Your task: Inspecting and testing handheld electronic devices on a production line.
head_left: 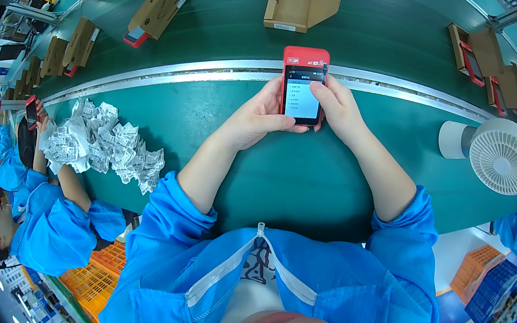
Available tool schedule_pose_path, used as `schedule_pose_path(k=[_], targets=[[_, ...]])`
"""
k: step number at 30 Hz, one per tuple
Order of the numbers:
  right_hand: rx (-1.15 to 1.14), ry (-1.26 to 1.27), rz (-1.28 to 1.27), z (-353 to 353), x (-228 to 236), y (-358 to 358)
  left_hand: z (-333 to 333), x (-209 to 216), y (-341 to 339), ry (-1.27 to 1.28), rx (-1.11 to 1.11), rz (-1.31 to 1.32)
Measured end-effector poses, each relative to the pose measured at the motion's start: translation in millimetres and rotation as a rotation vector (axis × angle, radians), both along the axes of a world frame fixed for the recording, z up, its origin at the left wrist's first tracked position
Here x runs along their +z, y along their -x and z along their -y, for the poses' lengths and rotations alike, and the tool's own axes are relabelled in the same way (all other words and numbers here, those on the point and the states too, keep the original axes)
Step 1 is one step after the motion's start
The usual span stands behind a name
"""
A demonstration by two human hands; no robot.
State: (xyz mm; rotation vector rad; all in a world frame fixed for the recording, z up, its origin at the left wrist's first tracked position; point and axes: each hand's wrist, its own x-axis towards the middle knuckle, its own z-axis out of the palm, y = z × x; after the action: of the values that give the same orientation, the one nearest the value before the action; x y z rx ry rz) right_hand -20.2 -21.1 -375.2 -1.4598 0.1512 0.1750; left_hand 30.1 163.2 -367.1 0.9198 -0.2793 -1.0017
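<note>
A red handheld payment terminal [302, 95] with a lit touchscreen is held upright between my two hands, over the near edge of the belt. My left hand [263, 116] wraps its left side and lower corner, with the thumb across the bottom of the screen. Gripping the right side, my right hand [337, 106] has its thumb over the upper right of the screen, which shows a list menu. Beyond the terminal an open brown cardboard box [292, 6] lies on the belt with its lid folded to the right.
Crumpled printed paper strips [107, 141] are heaped at the left. A white fan [501, 156] stands on the right. Along the green belt [226, 13] are more boxes with red terminals, such as a box [159, 1]. A co-worker [61, 220] sits at the left.
</note>
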Motion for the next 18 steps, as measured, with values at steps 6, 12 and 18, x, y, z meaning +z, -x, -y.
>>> schedule_pose_path(k=[6, 12, 18], targets=[[0.006, -0.002, 0.008, 2.1, -2.5, 1.2, 2.1, -3.1, 0.6, 0.005, -0.007, 0.005], [-0.005, -0.101, -0.003, 0.7, -2.4, 0.9, -3.0, -1.6, -2.8, 0.044, 0.029, -0.051], [0.025, -0.133, -0.074, 10.1, -14.2, 2.3, -1.4, -11.6, -6.7, 0.334, 0.187, -0.218]])
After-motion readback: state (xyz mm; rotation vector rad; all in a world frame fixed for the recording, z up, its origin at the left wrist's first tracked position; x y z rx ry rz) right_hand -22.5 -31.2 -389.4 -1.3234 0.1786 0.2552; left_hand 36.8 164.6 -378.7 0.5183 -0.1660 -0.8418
